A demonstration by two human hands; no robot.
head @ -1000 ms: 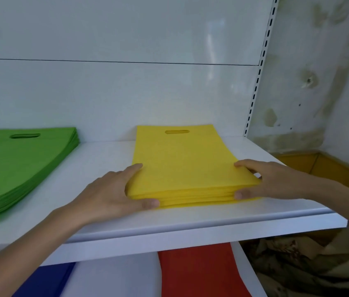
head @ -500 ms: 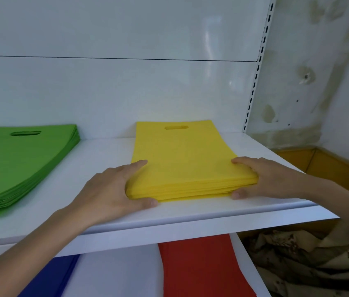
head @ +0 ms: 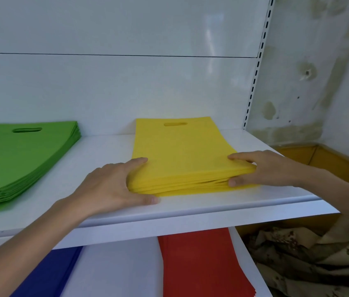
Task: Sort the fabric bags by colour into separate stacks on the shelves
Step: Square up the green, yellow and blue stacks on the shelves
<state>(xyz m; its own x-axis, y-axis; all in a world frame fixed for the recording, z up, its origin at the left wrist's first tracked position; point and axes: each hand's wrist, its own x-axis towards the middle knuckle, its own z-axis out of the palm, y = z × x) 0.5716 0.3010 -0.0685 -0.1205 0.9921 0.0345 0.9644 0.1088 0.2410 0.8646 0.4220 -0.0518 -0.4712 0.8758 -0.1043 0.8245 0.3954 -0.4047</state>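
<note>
While your two hands clasp its near corners, the stack of flat yellow non-woven fabric bags (head: 182, 159) lies on the upper white shelf (head: 212, 209), right of the middle, with its far end close to the white back panel (head: 126, 86). Each bag is a plain rectangle, and the top one shows an oval cut-out handle slot (head: 175, 124) near its far edge. You can see the layers fanning slightly along the near edge, and a few lower sheets gape apart at the right corner.

Your left hand (head: 109, 187) grips the near left corner, fingers curled onto the top sheet and thumb laid along the front edge where it meets the shelf. Your right hand (head: 265, 168) pinches the near right corner, fingers on top and thumb against the lower layers.

On the same shelf, well apart to your left, lies a stack of green fabric bags (head: 19, 159) with the same kind of slot. On the lower white shelf (head: 115, 271) you have a stack of dark blue fabric bags (head: 47, 273) at the left and a stack of red fabric bags (head: 201, 264) beside it to the right, with bare shelf between them.
</note>
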